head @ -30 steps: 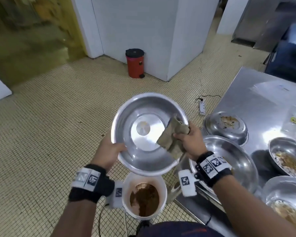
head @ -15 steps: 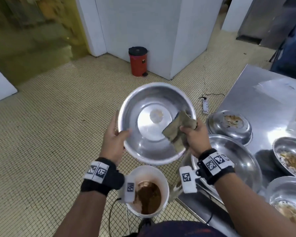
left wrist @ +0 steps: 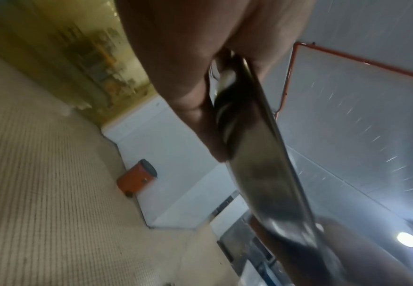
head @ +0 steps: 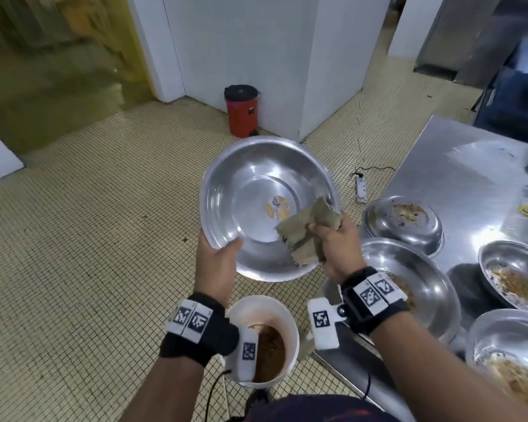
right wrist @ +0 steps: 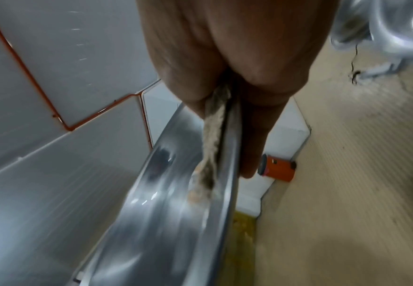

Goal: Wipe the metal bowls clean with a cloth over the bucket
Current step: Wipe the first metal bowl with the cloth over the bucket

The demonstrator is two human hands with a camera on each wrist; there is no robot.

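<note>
From the head view, our left hand [head: 217, 263] grips the tilted bowl [head: 256, 190] by its near rim, above the bucket [head: 290, 327]. Our right hand [head: 337, 248] pinches the cloth [head: 305, 229] against the bowl's right wall. At the left wrist, fingers [left wrist: 188, 96] clamp the rim. At the right wrist, the cloth lies between thumb and bowl.

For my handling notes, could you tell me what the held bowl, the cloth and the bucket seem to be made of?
Large shiny round bowl: polished metal, probably steel, with mirror-like glare. Crumpled khaki cloth: coarse woven fabric with frayed edges. White round bucket: matte, likely plastic, holding brown slop.
</note>
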